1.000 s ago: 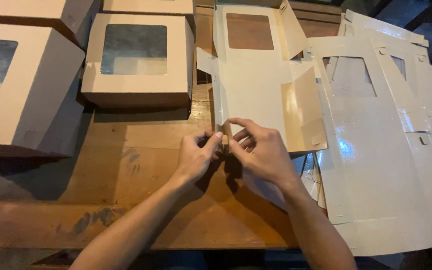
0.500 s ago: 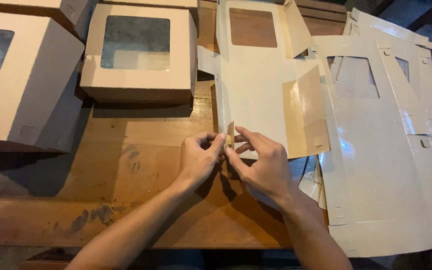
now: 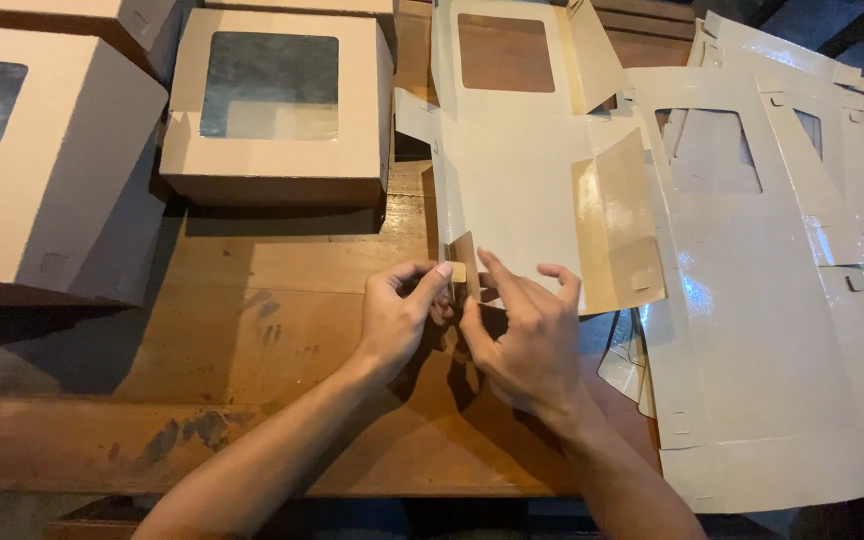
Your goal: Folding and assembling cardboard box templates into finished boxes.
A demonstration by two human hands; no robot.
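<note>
In the head view, the only one here, the left hand (image 3: pixel 400 318) and the right hand (image 3: pixel 524 335) meet at the near corner of a flat box blank (image 3: pixel 522 190) lying on the wooden table (image 3: pixel 252 330), between the finished boxes and the pile of sheets. The left fingertips (image 3: pixel 442 272) are clenched on a small corner tab (image 3: pixel 460 268) of that blank, pinching it upright; the right hand grasps the blank's near edge just beside it, thumb under and fingers spread on top. The risk I judge here lies in the tab: pinched so close to its fold, it could crease off the scored line or tear if the 2 hands pull apart, and the glossy side flap (image 3: pixel 617 220), standing half raised, could spring back flat since neither hand holds it. The blank could also slide toward the stack of flat blanks (image 3: pixel 782 330) on the right, which it touches along 1 edge. As for containers, 2 assembled window boxes are fully told: the nearer window box (image 3: pixel 277 105) behind the left hand and a larger box (image 3: pixel 42 160) at the far left, both closed. Through their clear windows nothing can be made out inside, only dim reflections, so whether they hold anything cannot be told. The edges of more boxes show at the top.
</note>
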